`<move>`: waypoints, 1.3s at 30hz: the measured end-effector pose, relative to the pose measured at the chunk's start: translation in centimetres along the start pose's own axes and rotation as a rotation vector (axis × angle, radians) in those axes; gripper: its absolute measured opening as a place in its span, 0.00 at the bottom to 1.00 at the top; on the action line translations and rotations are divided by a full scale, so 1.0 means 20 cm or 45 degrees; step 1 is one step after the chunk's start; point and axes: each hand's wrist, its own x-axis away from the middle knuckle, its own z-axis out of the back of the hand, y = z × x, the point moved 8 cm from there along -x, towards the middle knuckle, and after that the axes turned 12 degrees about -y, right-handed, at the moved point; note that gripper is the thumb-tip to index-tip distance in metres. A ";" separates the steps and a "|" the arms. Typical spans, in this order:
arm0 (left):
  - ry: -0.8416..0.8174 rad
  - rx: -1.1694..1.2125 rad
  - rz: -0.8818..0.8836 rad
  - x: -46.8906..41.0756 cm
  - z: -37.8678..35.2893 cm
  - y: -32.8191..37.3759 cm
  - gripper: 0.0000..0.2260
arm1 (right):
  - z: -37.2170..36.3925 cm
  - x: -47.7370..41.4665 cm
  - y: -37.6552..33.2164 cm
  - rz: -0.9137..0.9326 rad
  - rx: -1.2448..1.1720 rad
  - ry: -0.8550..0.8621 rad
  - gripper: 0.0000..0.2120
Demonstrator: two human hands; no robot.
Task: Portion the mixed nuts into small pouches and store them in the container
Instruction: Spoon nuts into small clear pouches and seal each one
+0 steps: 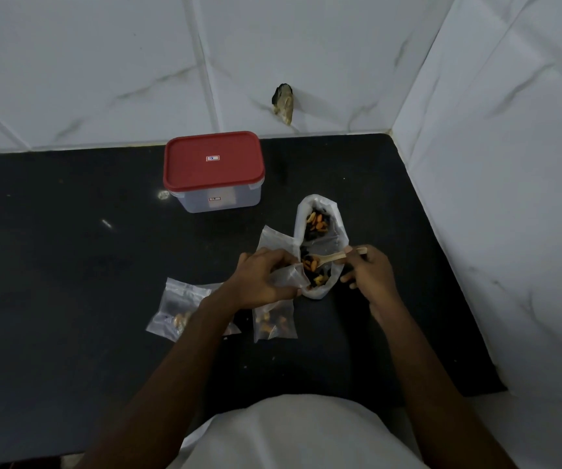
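A large clear bag of mixed nuts (320, 228) lies open on the black counter (70, 252). My right hand (370, 272) pinches a small wooden spoon (335, 257) whose bowl is in the nuts at the bag's near end. My left hand (266, 275) holds a small clear pouch (288, 277) at the bag's mouth. Another empty pouch (274, 240) lies behind my left hand. Two pouches with nuts lie nearer me, one on the left (178, 309) and one in the middle (274, 321). The container (218, 198) with its red lid (213, 160) on stands at the back.
White marble-look tiled walls (492, 164) close the counter at the back and right. A broken hole in the tile (284, 103) sits above the counter's back edge. My white shirt (299, 434) fills the bottom of the view.
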 end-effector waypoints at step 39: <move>-0.124 0.008 -0.024 -0.34 0.18 0.05 0.23 | 0.08 -0.16 -0.08 0.216 0.053 0.474 0.09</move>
